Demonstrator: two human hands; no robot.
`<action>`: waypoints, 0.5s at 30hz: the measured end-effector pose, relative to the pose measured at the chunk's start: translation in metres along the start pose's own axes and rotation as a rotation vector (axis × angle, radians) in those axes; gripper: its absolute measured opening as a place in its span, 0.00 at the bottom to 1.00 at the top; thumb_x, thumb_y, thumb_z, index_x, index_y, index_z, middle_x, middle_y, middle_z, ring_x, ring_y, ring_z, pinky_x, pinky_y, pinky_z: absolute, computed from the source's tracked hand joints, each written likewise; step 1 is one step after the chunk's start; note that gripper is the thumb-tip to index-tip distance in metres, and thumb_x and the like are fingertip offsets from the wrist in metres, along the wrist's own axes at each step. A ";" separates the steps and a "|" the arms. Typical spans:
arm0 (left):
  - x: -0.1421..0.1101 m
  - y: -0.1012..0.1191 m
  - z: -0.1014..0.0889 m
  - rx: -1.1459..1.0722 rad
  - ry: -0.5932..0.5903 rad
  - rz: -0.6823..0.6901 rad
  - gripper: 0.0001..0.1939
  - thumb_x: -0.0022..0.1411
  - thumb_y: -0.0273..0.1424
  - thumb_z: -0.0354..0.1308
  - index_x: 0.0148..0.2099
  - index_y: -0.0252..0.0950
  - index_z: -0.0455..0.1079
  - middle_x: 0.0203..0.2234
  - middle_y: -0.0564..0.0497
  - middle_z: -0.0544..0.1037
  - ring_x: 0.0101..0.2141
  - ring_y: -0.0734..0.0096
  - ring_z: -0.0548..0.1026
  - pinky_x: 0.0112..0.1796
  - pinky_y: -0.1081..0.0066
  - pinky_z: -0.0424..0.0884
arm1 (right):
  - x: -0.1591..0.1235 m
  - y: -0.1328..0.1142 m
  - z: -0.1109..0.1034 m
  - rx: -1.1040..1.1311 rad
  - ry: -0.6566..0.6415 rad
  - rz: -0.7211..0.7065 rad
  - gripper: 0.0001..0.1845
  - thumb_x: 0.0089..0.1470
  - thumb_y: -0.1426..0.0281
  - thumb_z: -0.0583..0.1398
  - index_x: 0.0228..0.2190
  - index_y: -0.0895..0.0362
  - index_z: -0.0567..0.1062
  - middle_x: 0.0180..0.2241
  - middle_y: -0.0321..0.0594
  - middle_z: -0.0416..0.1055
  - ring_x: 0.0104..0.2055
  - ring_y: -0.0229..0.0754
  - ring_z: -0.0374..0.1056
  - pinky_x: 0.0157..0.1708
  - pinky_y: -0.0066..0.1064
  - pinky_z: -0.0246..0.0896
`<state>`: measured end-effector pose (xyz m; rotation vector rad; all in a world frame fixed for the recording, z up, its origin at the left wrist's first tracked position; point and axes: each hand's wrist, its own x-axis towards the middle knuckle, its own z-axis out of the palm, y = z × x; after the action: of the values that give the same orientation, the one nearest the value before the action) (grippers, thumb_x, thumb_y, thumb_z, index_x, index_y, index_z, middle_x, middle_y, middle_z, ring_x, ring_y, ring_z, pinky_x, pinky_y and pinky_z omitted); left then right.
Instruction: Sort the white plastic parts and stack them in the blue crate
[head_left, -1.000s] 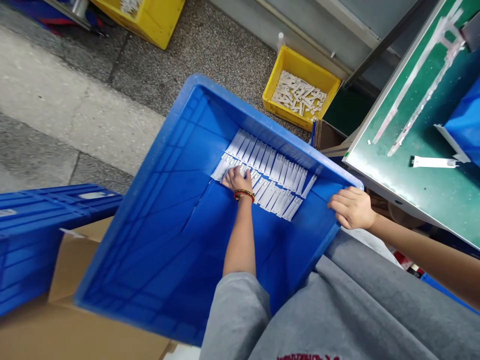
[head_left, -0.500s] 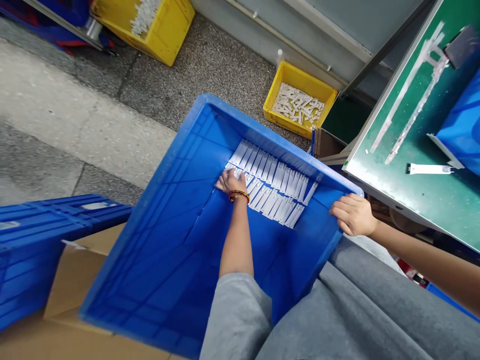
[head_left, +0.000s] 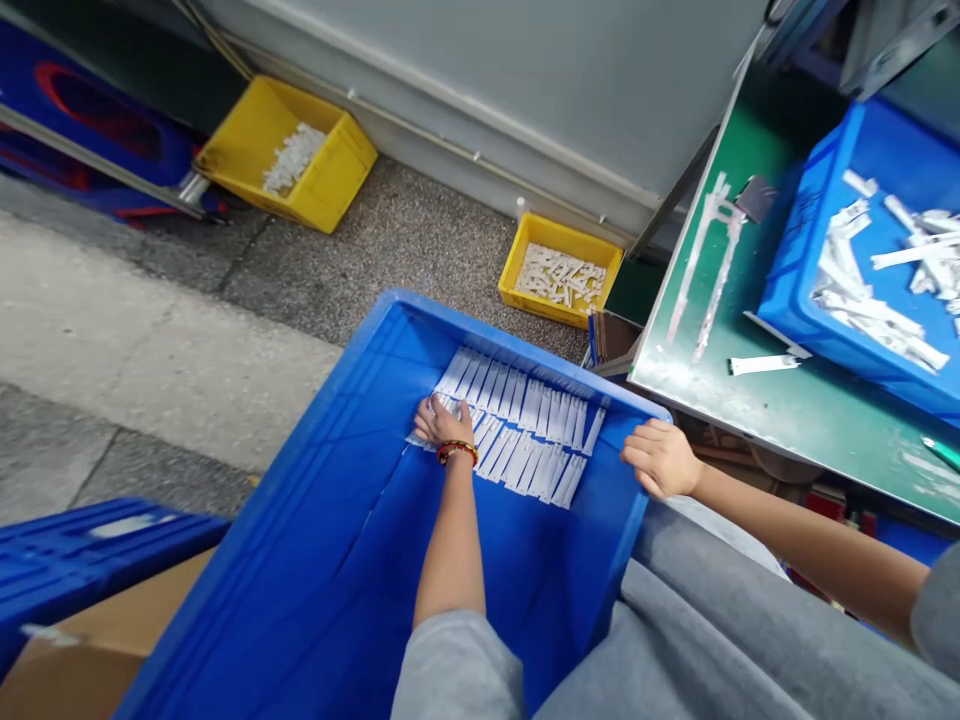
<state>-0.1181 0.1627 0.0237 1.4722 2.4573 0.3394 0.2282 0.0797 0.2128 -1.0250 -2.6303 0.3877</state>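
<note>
My left hand [head_left: 444,424], with a beaded bracelet at the wrist, reaches down into a large blue bin [head_left: 360,560]. Its fingers are bent around white plastic strips at the left end of the nearer row; how many lie in the grasp is hidden. Two rows of flat white plastic strips [head_left: 525,462] lie side by side on the bin floor along its far wall. At the bin's right corner, my right hand [head_left: 660,458] is closed over the rim.
A green-topped table [head_left: 795,420] at the right carries a blue crate [head_left: 802,235] of loose white parts and a single white strip [head_left: 765,365]. Two yellow bins [head_left: 341,175] with white parts stand along the wall. At lower left are a cardboard box [head_left: 112,610] and a blue crate [head_left: 82,555].
The view has tilted up and to the right, so the bin sits lower and the table crate shows more. My left hand stays at the left end of the nearer row; my right hand keeps the rim.
</note>
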 end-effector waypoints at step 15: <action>-0.161 0.033 0.026 -0.008 -0.337 0.651 0.19 0.67 0.36 0.51 0.58 0.39 0.70 0.60 0.41 0.69 0.59 0.50 0.65 0.57 0.52 0.61 | 0.003 0.001 0.006 -0.019 0.017 0.028 0.12 0.59 0.71 0.47 0.27 0.55 0.67 0.26 0.40 0.68 0.30 0.43 0.55 0.35 0.37 0.44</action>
<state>-0.0086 0.0370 0.0257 2.0983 1.6739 0.1920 0.2240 0.0813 0.2071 -1.0680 -2.6122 0.3594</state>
